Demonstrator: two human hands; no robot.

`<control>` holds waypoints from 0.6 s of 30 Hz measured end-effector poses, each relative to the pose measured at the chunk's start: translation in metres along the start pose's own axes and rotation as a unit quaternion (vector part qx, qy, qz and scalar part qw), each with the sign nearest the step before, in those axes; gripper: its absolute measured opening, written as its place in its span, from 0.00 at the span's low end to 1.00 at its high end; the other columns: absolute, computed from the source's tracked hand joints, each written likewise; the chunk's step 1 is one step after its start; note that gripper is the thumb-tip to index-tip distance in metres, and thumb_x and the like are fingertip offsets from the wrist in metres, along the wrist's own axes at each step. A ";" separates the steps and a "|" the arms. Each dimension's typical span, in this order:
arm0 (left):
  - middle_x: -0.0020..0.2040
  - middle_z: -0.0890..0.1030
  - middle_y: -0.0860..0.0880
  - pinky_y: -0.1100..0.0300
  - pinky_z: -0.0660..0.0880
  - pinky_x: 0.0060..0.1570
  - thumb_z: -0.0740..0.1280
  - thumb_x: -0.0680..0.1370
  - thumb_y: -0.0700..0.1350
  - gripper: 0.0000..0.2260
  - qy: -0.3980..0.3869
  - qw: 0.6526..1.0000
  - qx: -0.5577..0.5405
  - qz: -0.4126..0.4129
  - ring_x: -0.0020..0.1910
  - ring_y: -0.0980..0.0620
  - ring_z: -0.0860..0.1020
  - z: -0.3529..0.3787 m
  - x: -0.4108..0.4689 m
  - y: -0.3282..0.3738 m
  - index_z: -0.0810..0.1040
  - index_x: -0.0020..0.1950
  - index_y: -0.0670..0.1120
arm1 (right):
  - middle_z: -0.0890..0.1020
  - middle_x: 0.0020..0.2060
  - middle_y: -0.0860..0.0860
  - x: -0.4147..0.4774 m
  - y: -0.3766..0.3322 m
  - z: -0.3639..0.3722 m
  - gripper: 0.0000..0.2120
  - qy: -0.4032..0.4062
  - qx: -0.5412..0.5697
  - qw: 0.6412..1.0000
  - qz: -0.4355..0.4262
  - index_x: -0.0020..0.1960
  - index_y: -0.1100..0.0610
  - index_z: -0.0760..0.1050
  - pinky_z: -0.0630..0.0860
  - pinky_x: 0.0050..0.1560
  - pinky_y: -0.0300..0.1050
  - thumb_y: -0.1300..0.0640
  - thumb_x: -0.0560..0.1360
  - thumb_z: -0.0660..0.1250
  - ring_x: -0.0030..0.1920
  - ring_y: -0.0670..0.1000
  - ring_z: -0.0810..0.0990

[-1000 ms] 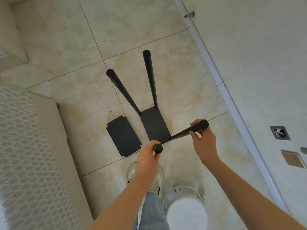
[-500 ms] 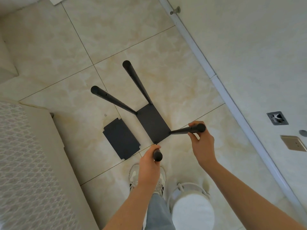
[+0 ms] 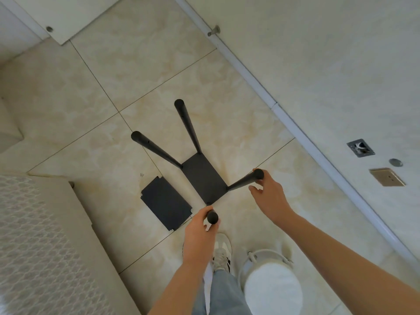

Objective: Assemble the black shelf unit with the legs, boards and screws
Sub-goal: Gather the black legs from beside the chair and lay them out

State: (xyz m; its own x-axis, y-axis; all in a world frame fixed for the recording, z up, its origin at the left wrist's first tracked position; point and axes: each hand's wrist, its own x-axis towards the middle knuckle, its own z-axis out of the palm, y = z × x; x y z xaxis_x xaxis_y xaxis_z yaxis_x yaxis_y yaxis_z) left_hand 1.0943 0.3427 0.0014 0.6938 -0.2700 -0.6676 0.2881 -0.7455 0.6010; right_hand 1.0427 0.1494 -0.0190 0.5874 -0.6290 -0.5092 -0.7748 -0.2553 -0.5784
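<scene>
Your left hand point(image 3: 198, 233) still grips the near black tubular leg point(image 3: 212, 217) of the black rectangular shelf board point(image 3: 204, 178), but your right hand point(image 3: 270, 197) has loosened into an open touch on its right leg point(image 3: 244, 183). The spare black notched board point(image 3: 166, 202) stays just left of it.

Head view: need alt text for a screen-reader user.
Seen from above, a person stands over a half-built black shelf unit on a tiled floor, its four legs pointing up. The left hand holds the nearest leg at its top; the right hand rests open against the next leg. A loose board lies flat alongside.
</scene>
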 end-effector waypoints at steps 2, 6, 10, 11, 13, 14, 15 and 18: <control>0.55 0.78 0.56 0.72 0.69 0.53 0.70 0.80 0.43 0.13 -0.017 1.000 0.009 0.014 0.55 0.55 0.77 -0.006 -0.010 0.009 0.74 0.60 0.59 | 0.76 0.67 0.55 -0.012 -0.005 -0.010 0.21 -0.003 0.007 1.000 0.010 0.73 0.55 0.65 0.74 0.47 0.37 0.59 0.80 0.63 0.50 0.55 0.82; 0.59 0.78 0.55 0.60 0.74 0.63 0.67 0.82 0.44 0.14 -0.041 0.997 0.046 0.044 0.59 0.55 0.76 -0.023 -0.036 0.037 0.76 0.67 0.54 | 0.75 0.67 0.51 -0.048 -0.018 -0.037 0.21 -0.006 0.031 0.999 0.011 0.73 0.55 0.64 0.69 0.56 0.39 0.60 0.81 0.62 0.51 0.48 0.76; 0.58 0.77 0.58 0.65 0.72 0.61 0.65 0.83 0.46 0.14 -0.045 0.994 0.063 0.077 0.58 0.59 0.75 -0.043 -0.062 0.064 0.75 0.69 0.51 | 0.76 0.64 0.50 -0.089 -0.033 -0.059 0.19 0.010 0.042 0.999 0.010 0.71 0.55 0.66 0.69 0.61 0.39 0.60 0.81 0.62 0.64 0.49 0.74; 0.57 0.77 0.59 0.67 0.71 0.58 0.65 0.83 0.46 0.14 -0.046 0.993 0.065 0.085 0.57 0.60 0.75 -0.048 -0.068 0.070 0.75 0.69 0.51 | 0.76 0.64 0.50 -0.101 -0.037 -0.064 0.19 0.018 0.044 0.999 0.011 0.70 0.55 0.66 0.70 0.61 0.40 0.60 0.81 0.63 0.64 0.49 0.74; 0.54 0.79 0.59 0.72 0.71 0.51 0.65 0.83 0.46 0.12 -0.047 0.992 0.062 0.095 0.54 0.61 0.77 -0.058 -0.081 0.082 0.77 0.67 0.51 | 0.77 0.63 0.50 -0.123 -0.045 -0.074 0.18 0.036 0.055 0.998 0.011 0.70 0.55 0.67 0.71 0.63 0.42 0.60 0.81 0.63 0.64 0.49 0.74; 0.53 0.80 0.59 0.73 0.72 0.49 0.65 0.83 0.46 0.11 -0.048 0.992 0.053 0.100 0.52 0.61 0.78 -0.063 -0.088 0.088 0.78 0.65 0.51 | 0.77 0.63 0.49 -0.135 -0.048 -0.078 0.18 0.045 0.058 0.997 0.012 0.70 0.55 0.67 0.71 0.63 0.43 0.60 0.81 0.62 0.64 0.49 0.74; 0.51 0.81 0.59 0.72 0.73 0.47 0.65 0.83 0.45 0.11 -0.049 0.992 0.045 0.105 0.51 0.61 0.79 -0.067 -0.095 0.093 0.79 0.64 0.51 | 0.77 0.63 0.49 -0.147 -0.052 -0.083 0.18 0.051 0.059 0.997 0.014 0.70 0.54 0.67 0.71 0.64 0.44 0.59 0.81 0.62 0.64 0.49 0.74; 0.49 0.82 0.57 0.69 0.76 0.42 0.65 0.82 0.44 0.10 -0.048 0.990 0.043 0.128 0.47 0.59 0.81 -0.080 -0.120 0.107 0.80 0.62 0.52 | 0.77 0.62 0.48 -0.187 -0.057 -0.093 0.17 0.077 0.070 0.995 0.012 0.69 0.55 0.68 0.70 0.63 0.41 0.59 0.81 0.63 0.63 0.49 0.75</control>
State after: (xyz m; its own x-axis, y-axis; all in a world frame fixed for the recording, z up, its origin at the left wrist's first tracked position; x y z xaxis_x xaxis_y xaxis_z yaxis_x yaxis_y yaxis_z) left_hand 1.0944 0.3436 0.1810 0.6700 -0.5097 -0.5397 0.0510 -0.6937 0.7184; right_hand 0.9556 0.2135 0.1684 0.5185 -0.7412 -0.4263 -0.7417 -0.1418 -0.6556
